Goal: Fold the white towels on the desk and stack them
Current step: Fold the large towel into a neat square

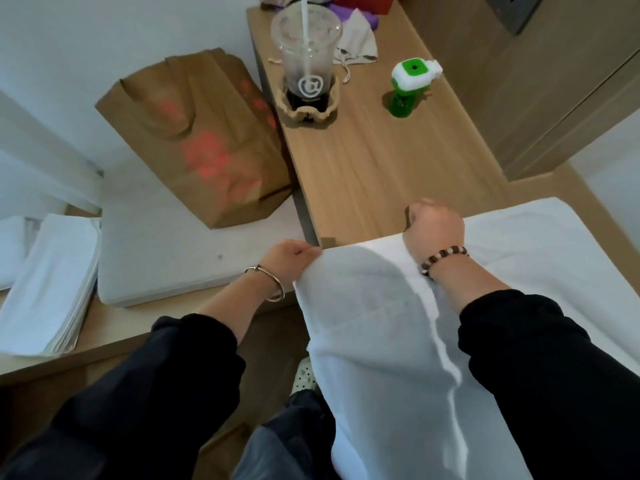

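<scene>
At the near edge of the bench point(363, 174), I have one white towel point(374, 323) lifted by its top edge, and the rest of it hangs straight down past the bench edge toward the floor. The left hand point(294, 254) pinches the left corner between thumb and fingers. The right hand point(434, 226) is curled into a fist on the same edge further right, over the bench. The hands are apart with the edge drawn taut between them. I judge that is the point: held so, the cloth hangs flat under its own weight and the corners can be matched for a fold. A lengthwise ridge runs down the towel below the right wrist, so it may already be doubled there, but I cannot tell.

Beneath the right forearm a spread towel point(554, 244) lies on the bench, probably waiting its turn. Well to the left, on a lower ledge, a stack of folded towels point(52, 278) sits beside a white pad point(180, 258), and that looks like where finished pieces go. A brown paper bag point(197, 133) stands on the pad against the bench side. Further back on the bench are a plastic cup point(306, 57) with a straw and a green bottle point(410, 84), both well apart from the towels, so I have room to lay this one down.
</scene>
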Demonstrator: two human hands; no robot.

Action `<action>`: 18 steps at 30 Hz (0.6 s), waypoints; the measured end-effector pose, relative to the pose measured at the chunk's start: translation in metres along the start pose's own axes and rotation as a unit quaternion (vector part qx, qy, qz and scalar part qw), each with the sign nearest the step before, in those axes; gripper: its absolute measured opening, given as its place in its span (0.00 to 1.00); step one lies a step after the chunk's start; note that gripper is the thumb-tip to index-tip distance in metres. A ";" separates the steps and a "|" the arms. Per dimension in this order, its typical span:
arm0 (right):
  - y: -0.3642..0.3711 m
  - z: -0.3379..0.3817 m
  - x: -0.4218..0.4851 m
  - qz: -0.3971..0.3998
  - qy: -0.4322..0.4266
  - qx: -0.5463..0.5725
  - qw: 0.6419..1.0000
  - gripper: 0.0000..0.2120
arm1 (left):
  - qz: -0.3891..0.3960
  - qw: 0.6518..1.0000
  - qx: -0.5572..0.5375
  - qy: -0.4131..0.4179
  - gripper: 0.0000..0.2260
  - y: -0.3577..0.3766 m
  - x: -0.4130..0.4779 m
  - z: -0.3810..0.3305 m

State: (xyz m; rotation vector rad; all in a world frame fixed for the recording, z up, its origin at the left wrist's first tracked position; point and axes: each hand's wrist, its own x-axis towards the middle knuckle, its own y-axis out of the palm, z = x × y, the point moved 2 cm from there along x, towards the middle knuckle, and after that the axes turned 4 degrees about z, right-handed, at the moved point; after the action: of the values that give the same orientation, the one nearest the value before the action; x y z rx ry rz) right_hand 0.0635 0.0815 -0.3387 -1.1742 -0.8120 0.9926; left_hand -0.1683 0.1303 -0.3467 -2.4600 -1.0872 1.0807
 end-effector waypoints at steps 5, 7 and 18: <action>0.001 -0.012 0.012 -0.029 0.041 -0.002 0.999 0.10 | -0.115 0.993 -0.021 0.030 0.15 0.015 0.007 0.002; -0.001 -0.019 0.019 -0.028 0.074 -0.007 0.997 0.10 | -0.179 0.980 0.036 0.075 0.09 0.018 0.003 -0.005; -0.048 -0.059 0.004 0.132 0.018 0.043 0.990 0.10 | 0.042 0.943 0.268 0.193 0.10 0.098 -0.021 -0.104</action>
State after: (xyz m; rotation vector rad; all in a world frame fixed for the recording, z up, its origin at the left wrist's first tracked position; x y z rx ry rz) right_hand 0.1281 0.0601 -0.3044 -1.2428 -0.5886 1.2060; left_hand -0.0510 0.0547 -0.3093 -2.1511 -0.4885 0.7394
